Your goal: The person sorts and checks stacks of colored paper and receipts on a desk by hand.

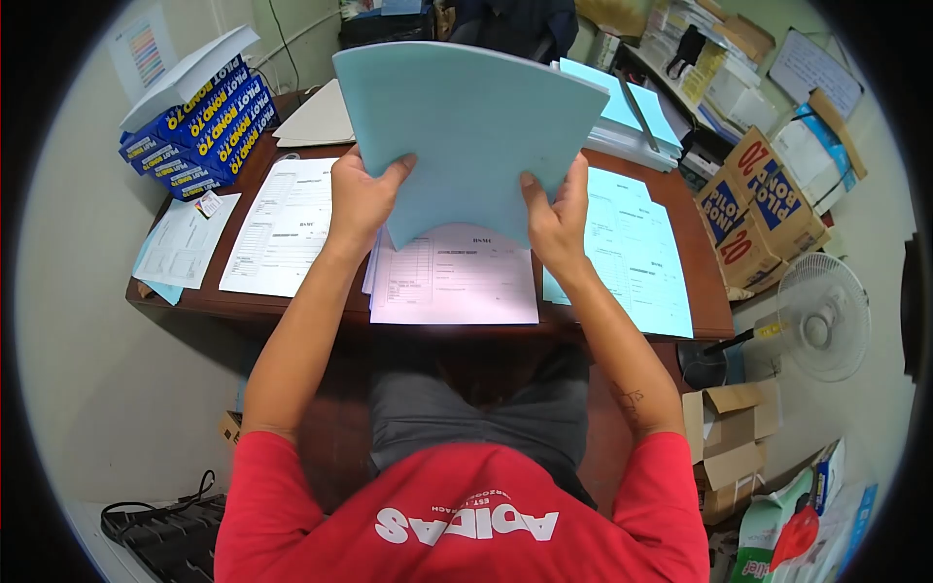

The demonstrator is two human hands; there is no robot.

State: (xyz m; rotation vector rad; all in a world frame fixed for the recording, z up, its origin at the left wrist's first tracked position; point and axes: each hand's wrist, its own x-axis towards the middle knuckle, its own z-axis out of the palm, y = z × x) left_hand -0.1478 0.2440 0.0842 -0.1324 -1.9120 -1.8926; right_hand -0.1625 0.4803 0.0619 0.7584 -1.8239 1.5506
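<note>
My left hand [371,189] and my right hand [556,209] hold up a stack of light blue paper [466,136] by its lower left and right sides, thumbs on the face toward me. The stack stands upright and bows slightly above the desk. Below it lies a pile of pinkish printed forms [457,287], its upper part hidden by the blue paper. White printed forms [277,233] lie to the left of my left hand. Blue printed forms [637,257] are spread to the right of my right hand.
Blue paper reams [209,121] with white sheets on top are stacked at the desk's left. More stacked blue paper [632,107] sits at the back right. Cardboard boxes [753,209] and a fan [824,316] stand right of the brown desk [705,282].
</note>
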